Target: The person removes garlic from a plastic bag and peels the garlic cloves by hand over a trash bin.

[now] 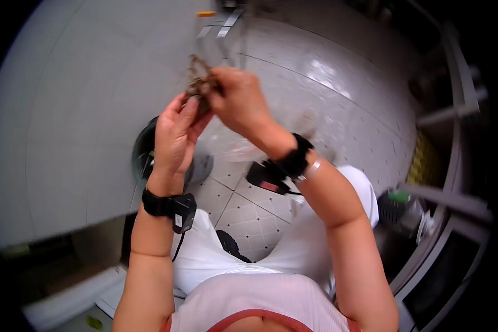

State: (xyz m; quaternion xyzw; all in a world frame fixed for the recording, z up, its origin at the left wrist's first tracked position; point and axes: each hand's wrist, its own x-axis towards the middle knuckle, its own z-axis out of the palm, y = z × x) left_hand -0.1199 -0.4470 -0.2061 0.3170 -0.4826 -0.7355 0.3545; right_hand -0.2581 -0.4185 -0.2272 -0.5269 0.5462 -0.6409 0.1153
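Both hands meet at the upper middle of the head view, around a brown, knobbly, root-like bunch (196, 87). My left hand (177, 130) grips it from below, with the thumb pressed on its front. From the right, my right hand (235, 97) closes its fingers on the upper part of the same bunch. Thin twisted strands stick up above the fingers. Motion blur hides the finer detail. Each wrist wears a black strap with a small black box.
A grey table (72, 122) fills the left side. Below the hands is a dark round bucket (143, 149). Clear plastic sheeting (304, 119) lies over the tiled floor (243, 216). Metal shelving (454, 138) stands at the right, beside a container with a green top (398, 196).
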